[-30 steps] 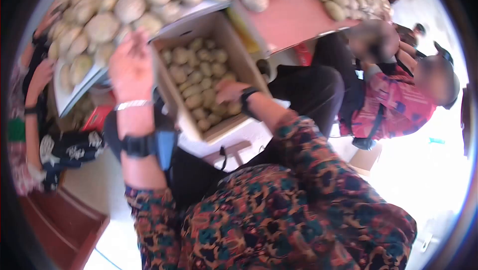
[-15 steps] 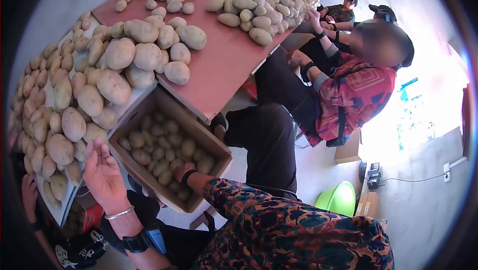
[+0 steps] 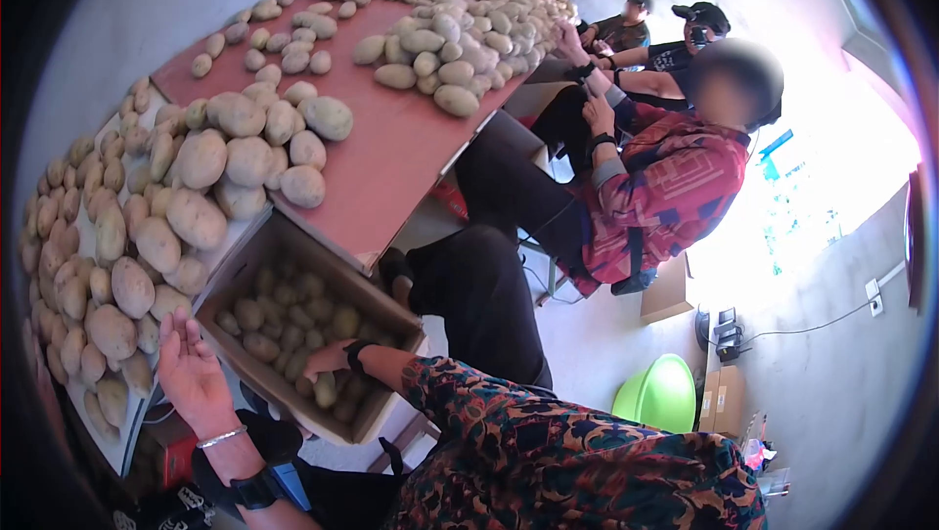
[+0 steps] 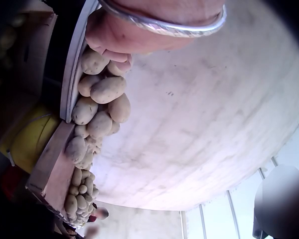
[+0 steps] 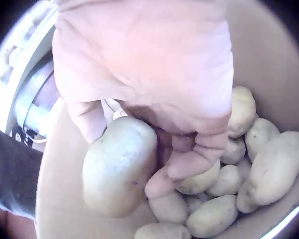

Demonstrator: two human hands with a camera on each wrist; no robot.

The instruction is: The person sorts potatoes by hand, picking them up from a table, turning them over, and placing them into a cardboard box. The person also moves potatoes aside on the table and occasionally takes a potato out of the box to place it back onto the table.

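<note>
Beyond the cardboard box (image 3: 360, 293) stretches a long red-topped table (image 3: 391, 158), scattered with potatoes near its edges and heaped with them toward its far end. Left of the box, a white tabletop (image 4: 73, 74) bears a heap of larger potatoes (image 3: 191, 217) crowded close to its edge. Farther off, to the right of the box, sits a person in a red patterned shirt (image 3: 665, 207), with other people behind. Just beside the box, on its right, a dark-trousered leg (image 3: 484, 286) is bent, and past that leg a lime-green basin (image 3: 657, 395) stands on the floor. Inside the box, smaller potatoes (image 3: 284, 310) cover the bottom, the walls rising around them; the right forearm crosses the near side and hides part of them.

Just left of the box, near the heap, the left hand (image 3: 196, 378) is raised palm up, released, its fingers loosely bent. Within the box, the right hand (image 3: 328, 362) grasps one pale potato (image 5: 120, 167), thumb on one side and curled fingers on the other. Left of the box too, a silver bracelet (image 3: 221, 436) circles the left wrist.
</note>
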